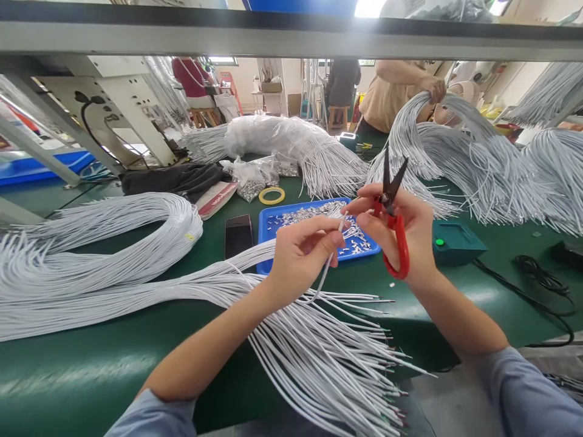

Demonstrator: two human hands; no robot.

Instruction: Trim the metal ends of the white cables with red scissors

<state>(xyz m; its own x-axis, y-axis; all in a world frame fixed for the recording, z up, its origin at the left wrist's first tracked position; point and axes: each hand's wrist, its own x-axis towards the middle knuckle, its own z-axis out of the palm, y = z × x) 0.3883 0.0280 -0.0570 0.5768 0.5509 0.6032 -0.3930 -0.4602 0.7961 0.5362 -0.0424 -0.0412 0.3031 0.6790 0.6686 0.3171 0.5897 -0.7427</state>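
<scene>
Between its thumb and fingers, my left hand [303, 252] pinches a white cable [324, 278] near its end. Facing it, my right hand [416, 224] is closed around red-handled scissors [397, 243], whose dark blades point up, slightly parted. My right thumb and fingertips come close to the cable's end; whether they touch it I cannot tell. Behind both hands lies a blue tray [268, 233] with many small metal pieces, partly hidden by my fingers. A fanned bundle of white cables [319, 346] spreads under my left forearm, its stripped ends toward the right.
A coiled cable bundle [177, 230] lies at left, beside a phone [238, 237]. Yellow tape [272, 195], bagged metal parts [250, 179] and a green box [458, 243] surround the tray. Across the table, a co-worker's hand [432, 88] holds up cables. A shelf beam [291, 39] crosses above.
</scene>
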